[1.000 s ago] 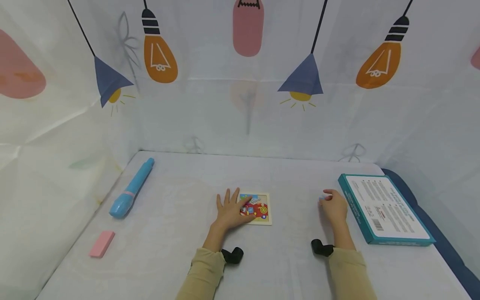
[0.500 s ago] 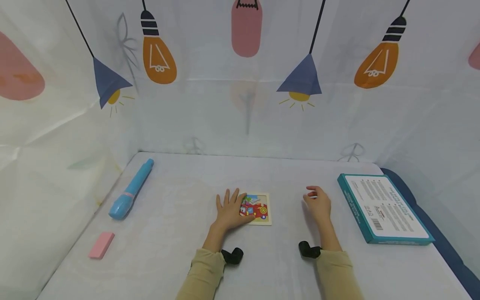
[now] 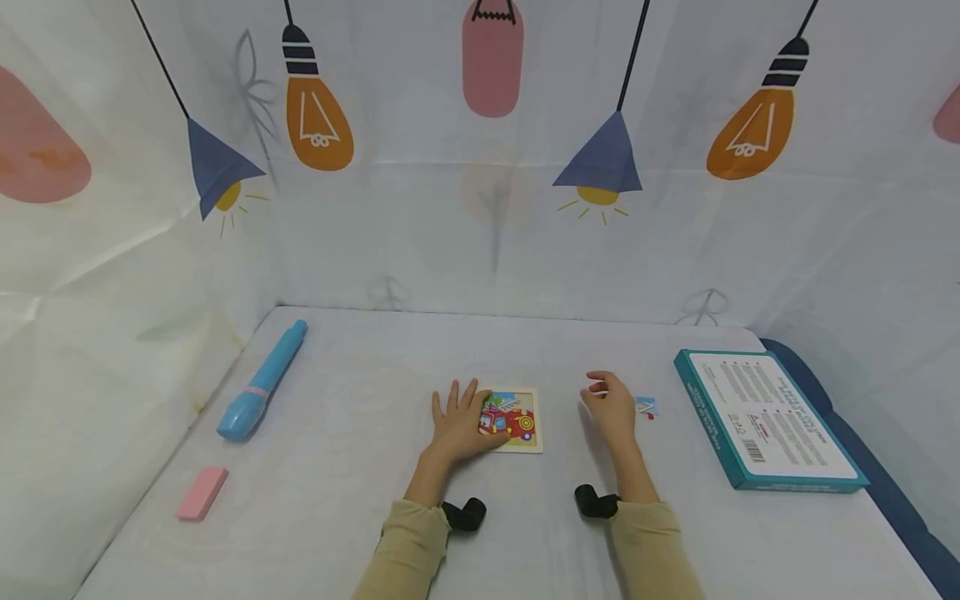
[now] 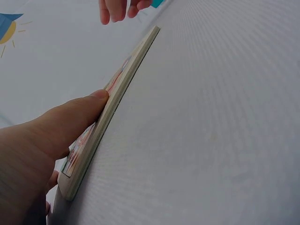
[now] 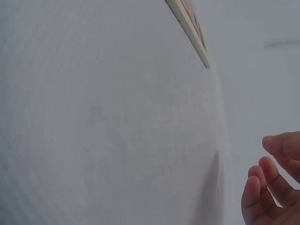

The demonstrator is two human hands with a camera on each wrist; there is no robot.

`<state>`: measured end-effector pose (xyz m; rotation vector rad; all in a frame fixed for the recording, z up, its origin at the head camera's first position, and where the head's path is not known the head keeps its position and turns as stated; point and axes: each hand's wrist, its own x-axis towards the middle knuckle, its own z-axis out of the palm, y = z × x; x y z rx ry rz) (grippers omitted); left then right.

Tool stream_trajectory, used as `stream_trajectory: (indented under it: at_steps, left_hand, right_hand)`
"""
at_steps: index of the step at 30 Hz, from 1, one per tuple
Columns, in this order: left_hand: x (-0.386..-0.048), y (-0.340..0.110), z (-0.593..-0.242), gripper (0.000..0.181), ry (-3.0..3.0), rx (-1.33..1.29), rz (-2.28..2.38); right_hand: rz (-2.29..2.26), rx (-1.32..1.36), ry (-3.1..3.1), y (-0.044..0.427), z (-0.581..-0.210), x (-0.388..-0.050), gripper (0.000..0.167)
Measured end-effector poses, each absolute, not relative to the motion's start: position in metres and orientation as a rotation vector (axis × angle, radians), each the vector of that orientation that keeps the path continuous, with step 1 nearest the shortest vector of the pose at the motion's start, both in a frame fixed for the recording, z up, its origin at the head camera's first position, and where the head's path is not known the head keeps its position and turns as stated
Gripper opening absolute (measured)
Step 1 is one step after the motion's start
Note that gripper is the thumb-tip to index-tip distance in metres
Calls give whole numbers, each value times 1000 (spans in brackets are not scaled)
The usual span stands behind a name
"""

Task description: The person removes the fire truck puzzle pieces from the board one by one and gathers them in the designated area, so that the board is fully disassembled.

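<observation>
A small wooden picture puzzle [image 3: 517, 418] with a red vehicle lies on the white table. My left hand [image 3: 454, 427] is spread over its left side; in the left wrist view the thumb [image 4: 75, 115] rests on the frame [image 4: 136, 58]. To the right, my right hand [image 3: 613, 410] hovers with bent fingers and nothing visible in it; the right wrist view shows a gap between thumb and fingers [image 5: 265, 180]. Just right of that hand, a small blue-and-white puzzle piece [image 3: 647, 407] with a bit of red lies on the table.
A teal-edged box [image 3: 772, 417] with a white printed face lies at the right. On the left are a blue pen-shaped device [image 3: 262, 379] and a pink block [image 3: 202, 492]. A white curtain [image 3: 420, 225] printed with lamps stands behind the table [image 3: 360, 517].
My right hand has moved left toward the puzzle, and the small piece beside it has come into fuller view. My left hand has stayed in place on the puzzle.
</observation>
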<state>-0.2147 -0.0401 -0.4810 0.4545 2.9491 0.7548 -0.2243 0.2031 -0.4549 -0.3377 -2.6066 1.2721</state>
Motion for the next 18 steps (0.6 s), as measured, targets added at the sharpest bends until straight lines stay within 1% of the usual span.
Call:
stream_trajectory:
  at_steps: [10,18]
  left_hand:
    - [-216,-41,-485,79,2959,453,737]
    - [-215,-41,-482,75,2951,463,748]
  right_hand:
    - [1321,-311,-2629,179,-459,-227,30]
    - [1334,-334,-2644,166,-456,-226,29]
